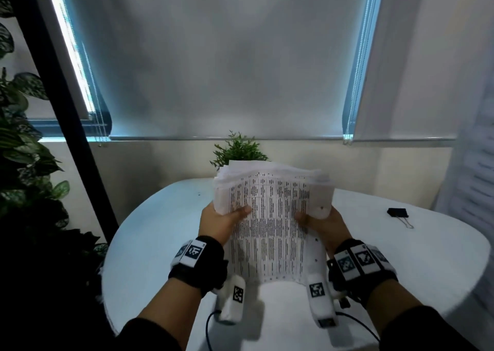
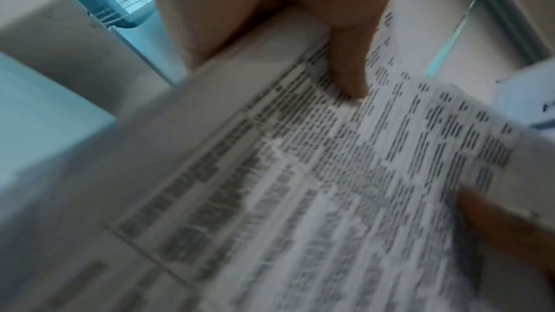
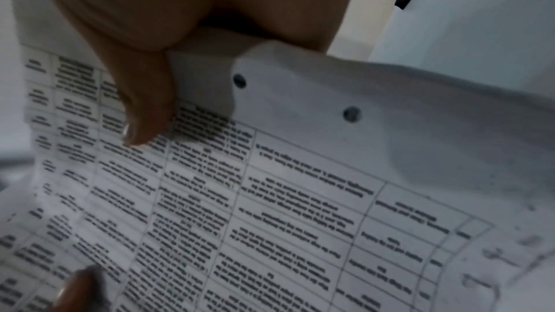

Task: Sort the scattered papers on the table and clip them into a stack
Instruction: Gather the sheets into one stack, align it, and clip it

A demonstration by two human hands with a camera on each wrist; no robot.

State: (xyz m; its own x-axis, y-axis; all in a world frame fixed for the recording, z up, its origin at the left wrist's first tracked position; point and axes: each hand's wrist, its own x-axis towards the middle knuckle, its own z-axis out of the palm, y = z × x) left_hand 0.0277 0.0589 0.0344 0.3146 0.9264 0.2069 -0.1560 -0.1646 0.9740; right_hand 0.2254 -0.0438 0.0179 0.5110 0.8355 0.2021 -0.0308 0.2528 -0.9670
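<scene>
Papers point(image 1: 270, 217): printed-table stack, upright above table, edges uneven; black binder clip point(image 1: 397, 212) lying apart at right

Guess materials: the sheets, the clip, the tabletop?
Sheets: thin matte office paper; they curl, show printed tables and punched holes. Clip: looks like black painted metal with bare wire handles, the usual binder type. Tabletop: smooth white, faint sheen; laminate or plastic, cannot tell which.

The papers point(image 1: 270, 217) stood over the table point(image 1: 149, 243) centre, the left hand point(image 1: 217, 223) at their nine o'clock, the right hand point(image 1: 324, 226) at three. A clip point(image 1: 398, 213) lay on the table at two o'clock; a plant point(image 1: 239, 150) sat behind at twelve.
</scene>
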